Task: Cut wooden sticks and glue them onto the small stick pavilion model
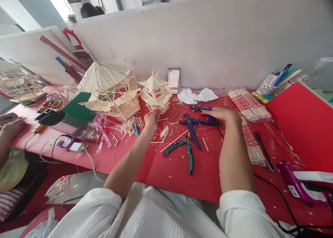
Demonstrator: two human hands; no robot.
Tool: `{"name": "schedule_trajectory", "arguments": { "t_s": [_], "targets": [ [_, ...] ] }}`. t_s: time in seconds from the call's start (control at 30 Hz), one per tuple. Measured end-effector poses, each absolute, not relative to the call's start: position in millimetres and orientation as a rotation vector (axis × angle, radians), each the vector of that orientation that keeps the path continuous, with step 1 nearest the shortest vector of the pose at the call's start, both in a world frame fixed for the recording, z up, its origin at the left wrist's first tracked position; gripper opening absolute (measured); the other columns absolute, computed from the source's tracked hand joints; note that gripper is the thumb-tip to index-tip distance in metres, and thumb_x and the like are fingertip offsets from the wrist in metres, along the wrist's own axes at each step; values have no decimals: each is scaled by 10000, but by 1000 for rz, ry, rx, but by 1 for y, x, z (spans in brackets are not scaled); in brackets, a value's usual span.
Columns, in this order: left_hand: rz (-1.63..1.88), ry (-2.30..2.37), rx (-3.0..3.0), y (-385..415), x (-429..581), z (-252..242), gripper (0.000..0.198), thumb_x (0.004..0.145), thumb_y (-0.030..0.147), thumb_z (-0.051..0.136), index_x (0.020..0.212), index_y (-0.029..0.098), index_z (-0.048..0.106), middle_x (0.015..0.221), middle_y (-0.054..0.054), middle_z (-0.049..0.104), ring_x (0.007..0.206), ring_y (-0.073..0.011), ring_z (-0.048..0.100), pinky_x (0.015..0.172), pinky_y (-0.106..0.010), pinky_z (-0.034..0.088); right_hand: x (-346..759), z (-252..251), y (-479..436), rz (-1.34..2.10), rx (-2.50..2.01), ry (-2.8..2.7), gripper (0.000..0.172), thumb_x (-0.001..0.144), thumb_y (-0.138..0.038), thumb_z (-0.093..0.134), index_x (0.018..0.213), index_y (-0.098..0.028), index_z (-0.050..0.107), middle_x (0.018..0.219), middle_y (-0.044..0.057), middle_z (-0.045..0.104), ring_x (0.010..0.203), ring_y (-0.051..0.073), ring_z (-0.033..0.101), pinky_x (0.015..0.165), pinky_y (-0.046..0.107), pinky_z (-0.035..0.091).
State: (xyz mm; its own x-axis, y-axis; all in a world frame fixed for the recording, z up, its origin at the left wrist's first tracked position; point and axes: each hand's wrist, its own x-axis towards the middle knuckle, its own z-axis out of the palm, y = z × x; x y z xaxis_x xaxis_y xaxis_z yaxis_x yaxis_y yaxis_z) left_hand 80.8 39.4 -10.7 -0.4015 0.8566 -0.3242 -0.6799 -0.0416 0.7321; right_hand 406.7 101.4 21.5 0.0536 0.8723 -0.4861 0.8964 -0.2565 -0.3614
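Note:
My left hand (152, 119) reaches to the front of a small house model (156, 94) built of thin wooden sticks. Its fingers are pressed together against the model's base; whatever is between them is hidden. My right hand (221, 114) is wrapped round a blue glue gun (199, 107) with an orange trigger and a dark cord, its nozzle end toward the small model. Just below lies a blue ratchet-type cutter (193, 127), and nearer me green-handled pliers (187, 141) rest with handles spread. Loose cut sticks (164, 131) and crumbs lie between my forearms.
A larger stick house (109, 89) stands left of the small one. A phone (174, 79) leans against the partition beside crumpled tissue (196, 96). Packs of sticks (248, 104) lie right, a power strip (71, 144) left. Another person's hand (11, 127) is at far left.

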Motion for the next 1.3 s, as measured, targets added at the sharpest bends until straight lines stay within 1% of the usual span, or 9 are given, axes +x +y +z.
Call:
{"name": "schedule_trajectory", "arguments": {
  "t_s": [0.17, 0.3, 0.53, 0.7, 0.77, 0.87, 1.0, 1.17, 1.3],
  "targets": [
    [1714, 1028, 204, 39, 84, -8, 168, 787, -20, 719, 710, 124, 682, 747, -29, 708, 761, -109, 700, 884, -263, 570, 415, 9, 111, -1002, 2252, 1938, 801, 737, -817, 616, 1228, -189, 700, 1246, 177, 692, 1004, 366, 686, 793, 420, 526],
    [1726, 1034, 171, 39, 87, -5, 173, 780, -20, 730, 692, 119, 678, 746, -33, 705, 752, -112, 699, 877, -264, 569, 421, -1, 117, -1053, 2244, 1956, 790, 723, -830, 623, 1188, -198, 718, 1178, 170, 721, 966, 352, 692, 775, 401, 525],
    [1740, 1041, 186, 39, 89, -5, 182, 804, -15, 701, 686, 121, 678, 742, -27, 706, 727, -99, 694, 864, -259, 575, 422, -2, 118, -1061, 2239, 1954, 790, 716, -838, 618, 1181, -207, 716, 1194, 176, 711, 954, 353, 693, 768, 415, 527],
    [1770, 1043, 204, 39, 91, -7, 155, 770, 1, 737, 697, 127, 682, 724, -16, 706, 717, -95, 689, 869, -268, 581, 421, 0, 116, -1043, 2247, 1926, 847, 687, -886, 585, 1196, -219, 698, 1286, 173, 672, 969, 370, 687, 765, 439, 527],
    [1781, 1047, 203, 39, 92, -8, 151, 764, 2, 741, 704, 130, 687, 730, -20, 712, 728, -99, 694, 871, -272, 583, 421, 0, 116, -1057, 2235, 1916, 843, 693, -890, 573, 1196, -224, 693, 1296, 170, 667, 974, 374, 685, 779, 454, 525],
    [1782, 1043, 199, 39, 92, -8, 168, 775, -12, 722, 688, 127, 686, 741, -26, 714, 724, -96, 696, 863, -256, 580, 421, 0, 116, -1048, 2232, 1926, 840, 704, -886, 567, 1202, -221, 690, 1292, 179, 668, 978, 379, 684, 793, 466, 525],
    [1795, 1037, 183, 39, 93, -7, 189, 763, -20, 735, 666, 130, 674, 721, -17, 704, 693, -87, 686, 832, -235, 582, 422, -2, 118, -996, 2248, 1947, 880, 695, -894, 567, 1236, -209, 680, 1315, 200, 651, 1002, 397, 678, 797, 483, 530],
    [1780, 1040, 171, 39, 93, -6, 177, 782, -13, 722, 686, 131, 686, 710, -13, 704, 679, -82, 685, 802, -211, 585, 424, -7, 121, -1011, 2217, 2000, 829, 717, -866, 579, 1202, -205, 700, 1251, 187, 689, 1046, 384, 674, 844, 455, 526],
    [1772, 1053, 177, 39, 93, -6, 171, 798, -2, 712, 694, 131, 688, 714, -14, 708, 682, -81, 690, 811, -207, 586, 425, -9, 122, -1040, 2216, 1993, 785, 723, -836, 609, 1188, -211, 704, 1213, 173, 709, 1057, 382, 674, 854, 446, 527]
  ]
}}
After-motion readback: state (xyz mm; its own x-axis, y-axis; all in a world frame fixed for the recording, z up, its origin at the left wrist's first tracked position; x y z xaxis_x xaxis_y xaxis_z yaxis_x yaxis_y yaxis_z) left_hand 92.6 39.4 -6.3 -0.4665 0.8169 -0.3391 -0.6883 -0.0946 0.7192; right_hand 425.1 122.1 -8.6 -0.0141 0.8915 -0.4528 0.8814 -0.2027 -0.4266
